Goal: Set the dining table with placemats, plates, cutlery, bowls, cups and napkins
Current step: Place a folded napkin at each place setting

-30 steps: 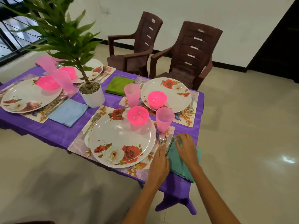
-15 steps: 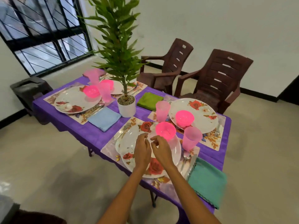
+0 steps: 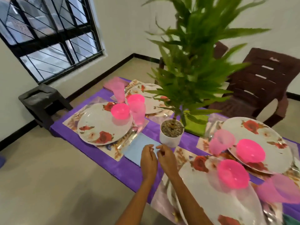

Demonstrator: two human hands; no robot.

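Both hands have moved left from the near plate point(image 3: 215, 197): left hand point(image 3: 148, 159) and right hand point(image 3: 166, 158) hover, loosely curled and empty, over the light blue napkin point(image 3: 138, 148) beside the plant pot point(image 3: 171, 135).

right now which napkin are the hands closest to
The light blue napkin, lying flat beside the white plant pot. Both hands hover at its near edge; the green napkin lies beyond the pot.

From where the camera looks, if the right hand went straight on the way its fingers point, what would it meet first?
Probably the light blue napkin under the fingertips of the right hand; beyond that, the white plant pot. Depth is hard to judge.
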